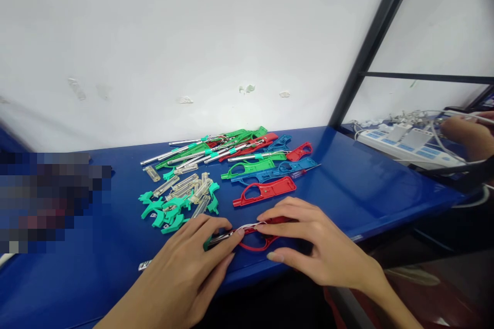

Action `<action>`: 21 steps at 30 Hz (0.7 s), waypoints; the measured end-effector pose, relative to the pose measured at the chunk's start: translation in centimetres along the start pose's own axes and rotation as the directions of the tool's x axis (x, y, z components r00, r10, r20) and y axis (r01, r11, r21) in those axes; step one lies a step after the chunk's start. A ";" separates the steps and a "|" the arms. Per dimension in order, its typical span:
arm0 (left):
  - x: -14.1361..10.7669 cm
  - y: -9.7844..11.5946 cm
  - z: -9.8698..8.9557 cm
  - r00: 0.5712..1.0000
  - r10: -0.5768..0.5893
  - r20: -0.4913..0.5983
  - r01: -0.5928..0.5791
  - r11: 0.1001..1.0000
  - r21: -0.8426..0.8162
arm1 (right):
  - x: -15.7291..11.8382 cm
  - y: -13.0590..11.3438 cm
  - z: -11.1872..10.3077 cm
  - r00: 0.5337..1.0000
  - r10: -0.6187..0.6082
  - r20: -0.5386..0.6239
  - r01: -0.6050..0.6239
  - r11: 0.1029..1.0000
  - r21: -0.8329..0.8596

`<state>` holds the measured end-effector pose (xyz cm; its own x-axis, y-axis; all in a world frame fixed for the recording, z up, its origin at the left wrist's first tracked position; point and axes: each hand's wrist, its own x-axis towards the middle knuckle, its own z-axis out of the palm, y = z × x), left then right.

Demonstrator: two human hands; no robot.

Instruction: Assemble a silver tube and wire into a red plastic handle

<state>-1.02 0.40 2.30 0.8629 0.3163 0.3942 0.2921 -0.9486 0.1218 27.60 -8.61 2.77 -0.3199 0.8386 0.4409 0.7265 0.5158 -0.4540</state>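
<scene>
One red lighter-handle shell (252, 249), just nearside of loose red shell (273, 189) | gripped by left hand (187, 262), seemingly for steadiness | white wire (249, 225) pressed against it by right hand (328, 247)

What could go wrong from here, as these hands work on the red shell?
The thin white wire, loosely arched over the red shell between the left hand and right hand, might snag or get pinched.

The shell sits by the front edge of the table, so a slip could drop it.

The left hand might knock the loose green pieces beside it.
</scene>
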 end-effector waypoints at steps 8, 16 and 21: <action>-0.1 -0.1 0.1 1.000 -0.005 -0.001 0.005 1.000 0.007 | -0.1 0.1 0.0 1.000 -0.014 0.010 0.014 1.000 0.001; -0.2 -0.2 0.4 0.997 0.076 0.027 -0.078 0.995 0.063 | 0.1 0.1 -0.1 0.999 -0.049 0.004 0.049 0.998 0.034; -0.5 -0.5 0.4 0.991 0.102 0.087 -0.109 0.991 0.082 | 0.1 0.2 -0.1 0.998 -0.059 -0.005 0.059 0.997 0.044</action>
<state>-1.44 0.66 1.63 0.9208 0.2179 0.3235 0.2294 -0.9733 0.0028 27.74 -8.46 2.79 -0.3586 0.8060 0.4710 0.6793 0.5714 -0.4605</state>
